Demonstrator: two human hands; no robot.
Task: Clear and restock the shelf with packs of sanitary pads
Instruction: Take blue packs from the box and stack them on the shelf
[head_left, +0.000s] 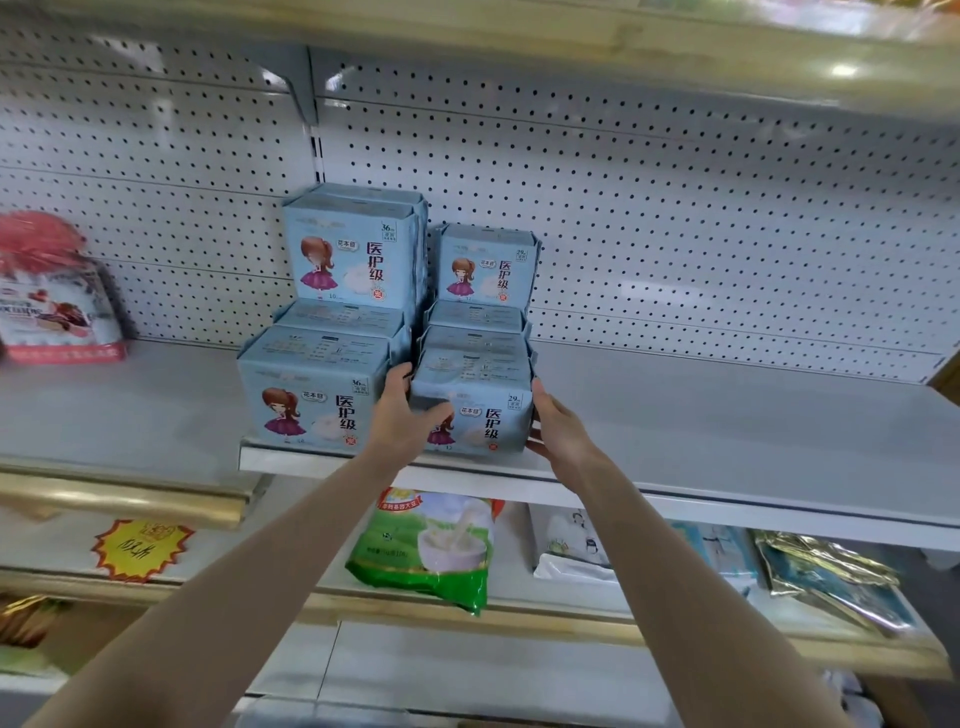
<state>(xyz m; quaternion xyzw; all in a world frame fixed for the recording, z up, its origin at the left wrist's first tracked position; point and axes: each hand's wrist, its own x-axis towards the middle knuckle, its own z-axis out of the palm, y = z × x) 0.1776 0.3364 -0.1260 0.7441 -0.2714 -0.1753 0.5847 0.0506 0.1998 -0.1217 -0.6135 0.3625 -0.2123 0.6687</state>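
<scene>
- The front small pack (485, 415) stands at the front edge of the shelf (727, 431), held between both hands.
- The left hand (402, 415) grips its left side: the thumb curls across the front face, and the fingers go into the narrow gap beside the front large pack (311, 400).
- The right hand (558, 431) grips the right side, with the fingers lying up the side and the thumb hooked at the lower front corner.
- More small packs (485, 267) line up behind it, the rear one raised higher.
- The large packs (353, 249) form the row just to the left, touching or nearly so.
- To the right, bare shelf runs back to the pegboard (675, 234).
- A red bag (52, 301) stands well apart on the left.
- A green bag (431, 545) overhangs the edge of the shelf below.
</scene>
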